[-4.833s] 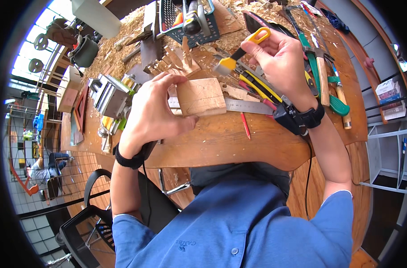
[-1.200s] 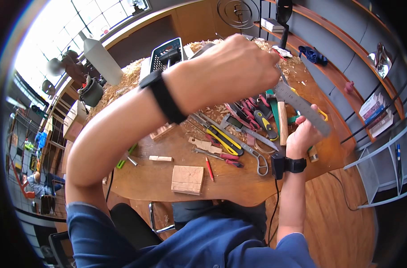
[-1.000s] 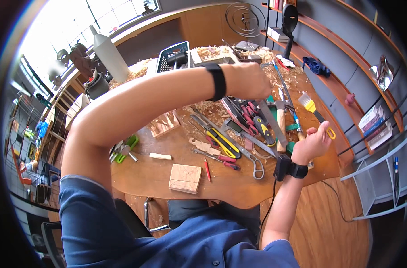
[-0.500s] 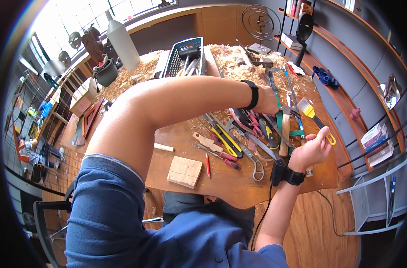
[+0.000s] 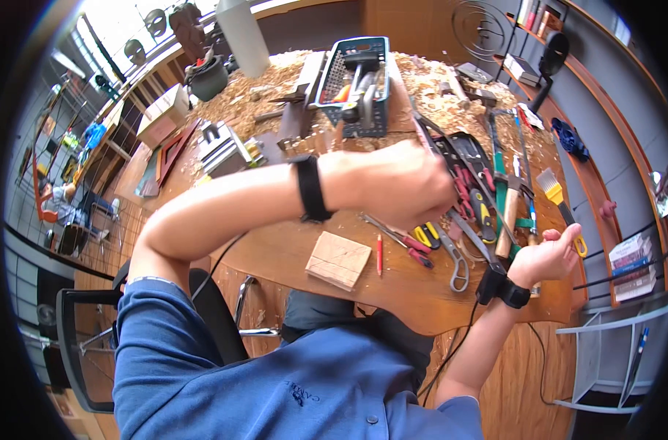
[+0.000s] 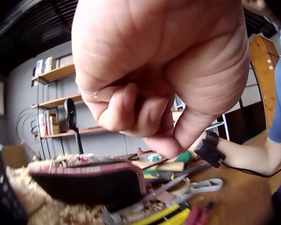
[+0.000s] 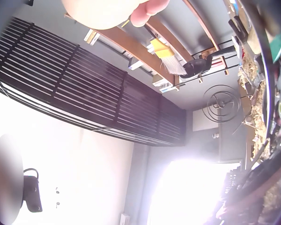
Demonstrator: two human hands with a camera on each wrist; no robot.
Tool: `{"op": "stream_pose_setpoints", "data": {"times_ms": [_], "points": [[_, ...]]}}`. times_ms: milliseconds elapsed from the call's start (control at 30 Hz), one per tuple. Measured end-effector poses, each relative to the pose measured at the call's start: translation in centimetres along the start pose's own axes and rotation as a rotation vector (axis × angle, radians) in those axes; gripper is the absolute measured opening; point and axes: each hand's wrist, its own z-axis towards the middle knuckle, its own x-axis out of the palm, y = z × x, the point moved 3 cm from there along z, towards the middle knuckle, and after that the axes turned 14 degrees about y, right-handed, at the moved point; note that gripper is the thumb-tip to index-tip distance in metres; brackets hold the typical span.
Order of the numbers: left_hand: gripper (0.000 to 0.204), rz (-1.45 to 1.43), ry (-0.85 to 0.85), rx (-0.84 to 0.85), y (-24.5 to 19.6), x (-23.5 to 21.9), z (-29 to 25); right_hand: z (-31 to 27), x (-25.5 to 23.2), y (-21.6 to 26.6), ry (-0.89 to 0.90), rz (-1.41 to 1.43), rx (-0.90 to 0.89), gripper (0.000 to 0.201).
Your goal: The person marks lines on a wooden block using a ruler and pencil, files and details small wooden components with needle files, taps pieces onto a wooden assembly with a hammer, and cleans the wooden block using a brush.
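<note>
Above the tools on the bench, the left hand [image 5: 400, 183] has its fingers curled. The left wrist view shows this hand [image 6: 161, 79] with thumb and fingertips drawn together and no object visible in them. At the bench's right side, the right hand [image 5: 545, 260] holds a brush [image 5: 553, 192] by its handle, pale bristles up. The brush's yellow collar [image 7: 162, 48] also shows in the right wrist view. A square wooden block [image 5: 339, 260] lies near the front edge, with a red pencil [image 5: 379, 255] to its right.
Pliers, a hammer [image 5: 508, 213] and other tools crowd the bench between the hands. A basket [image 5: 364, 121] of tools stands at the back among wood shavings [image 5: 286, 77]. A metal vise [image 5: 224, 152] is at the left.
The left hand has left the hammer area, moving left and nearer the body over the other tools. The right hand still holds the brush. The whole head view has shifted.
</note>
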Motion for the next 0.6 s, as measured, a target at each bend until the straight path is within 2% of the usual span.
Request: {"op": "stream_pose_setpoints", "data": {"times_ms": [100,133,200,233,267,333,400,467,600], "points": [[0.009,-0.054,0.174,-0.186,0.7,5.7,-5.1,-0.8,0.8,0.7,0.049,-0.072,-0.081,0.044],[0.007,-0.079,0.205,-0.224,1.1,7.7,-6.3,-1.2,1.1,1.1,0.064,0.018,-0.092,0.041],[0.007,-0.182,0.096,-0.218,1.7,11.3,-7.9,-3.0,2.3,3.1,0.179,0.021,-0.125,0.035],[0.011,-0.212,0.001,-0.192,1.5,11.6,-8.6,-3.8,2.9,3.3,0.266,0.048,-0.171,0.029],[0.011,-0.219,-0.011,-0.197,1.5,12.1,-9.1,-5.5,3.8,4.0,0.35,0.032,-0.167,0.022],[0.013,-0.208,-0.147,-0.19,1.5,12.8,-9.7,-8.3,5.6,4.3,0.646,0.09,-0.212,0.016],[0.012,-0.21,-0.194,-0.194,1.5,13.3,-10.3,-11.1,7.7,4.2,0.849,0.084,-0.252,0.013],[0.011,-0.273,-0.296,-0.172,1.6,13.3,-10.8,-13.3,8.9,4.0,0.983,0.028,-0.255,0.013],[0.012,-0.313,-0.298,-0.193,1.0,13.0,-12.1,-15.1,10.2,2.0,1.038,-0.049,-0.331,0.015]]}}
